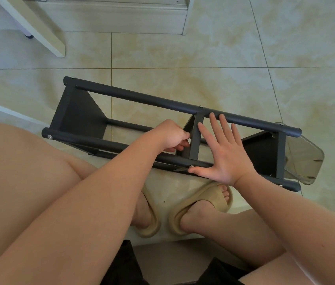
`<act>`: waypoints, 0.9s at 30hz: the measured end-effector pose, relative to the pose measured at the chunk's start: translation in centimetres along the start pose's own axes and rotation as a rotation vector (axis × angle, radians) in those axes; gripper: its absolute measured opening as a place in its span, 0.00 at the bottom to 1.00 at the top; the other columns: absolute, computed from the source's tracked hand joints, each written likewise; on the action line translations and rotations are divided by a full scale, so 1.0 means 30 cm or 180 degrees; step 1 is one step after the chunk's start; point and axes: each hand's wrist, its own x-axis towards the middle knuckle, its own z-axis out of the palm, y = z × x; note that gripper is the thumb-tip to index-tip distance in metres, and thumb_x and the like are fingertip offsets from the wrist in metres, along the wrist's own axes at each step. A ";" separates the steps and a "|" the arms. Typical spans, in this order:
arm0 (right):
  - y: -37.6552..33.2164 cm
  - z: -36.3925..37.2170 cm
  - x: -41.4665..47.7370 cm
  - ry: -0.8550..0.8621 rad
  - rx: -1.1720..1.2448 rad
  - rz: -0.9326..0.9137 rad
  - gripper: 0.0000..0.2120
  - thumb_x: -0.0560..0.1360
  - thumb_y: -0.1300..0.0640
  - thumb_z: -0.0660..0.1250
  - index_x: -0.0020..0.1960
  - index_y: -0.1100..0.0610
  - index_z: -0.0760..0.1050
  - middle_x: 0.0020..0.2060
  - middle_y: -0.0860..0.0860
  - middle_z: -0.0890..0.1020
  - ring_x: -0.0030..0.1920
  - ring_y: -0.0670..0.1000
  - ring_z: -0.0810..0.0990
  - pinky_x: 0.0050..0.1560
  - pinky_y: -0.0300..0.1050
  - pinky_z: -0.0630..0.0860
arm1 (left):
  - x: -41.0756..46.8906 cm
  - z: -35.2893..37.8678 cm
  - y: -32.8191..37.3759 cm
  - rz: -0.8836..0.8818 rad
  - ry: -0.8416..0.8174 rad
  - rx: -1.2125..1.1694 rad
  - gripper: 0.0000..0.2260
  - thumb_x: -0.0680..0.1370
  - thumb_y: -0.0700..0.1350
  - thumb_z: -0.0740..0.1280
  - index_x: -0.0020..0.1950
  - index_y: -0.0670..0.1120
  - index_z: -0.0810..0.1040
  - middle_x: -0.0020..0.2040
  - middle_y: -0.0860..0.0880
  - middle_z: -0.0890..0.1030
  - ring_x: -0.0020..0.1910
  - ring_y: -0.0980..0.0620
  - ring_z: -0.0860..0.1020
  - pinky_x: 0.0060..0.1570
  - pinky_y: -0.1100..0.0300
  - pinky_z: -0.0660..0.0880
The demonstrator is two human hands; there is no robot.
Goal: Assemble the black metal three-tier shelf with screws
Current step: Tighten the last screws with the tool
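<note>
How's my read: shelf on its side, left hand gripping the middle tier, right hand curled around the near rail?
Not quite: the head view shows the right hand flat, fingers spread across the shelf, not curled. The left hand does grip the middle tier.

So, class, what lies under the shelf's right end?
A translucent grey plastic object sticks out from beneath the shelf. The black end panel covers the rest of it, so its full shape stays hidden.
</note>
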 end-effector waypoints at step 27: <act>-0.001 0.004 -0.003 0.0024 0.0038 -0.0016 0.54 0.68 0.16 0.47 0.84 0.49 0.46 0.83 0.55 0.43 0.82 0.60 0.38 0.80 0.64 0.44 | -0.002 -0.044 -0.007 -0.0037 -0.0509 0.0409 0.09 0.84 0.41 0.59 0.49 0.47 0.77 0.43 0.52 0.84 0.45 0.55 0.80 0.57 0.55 0.75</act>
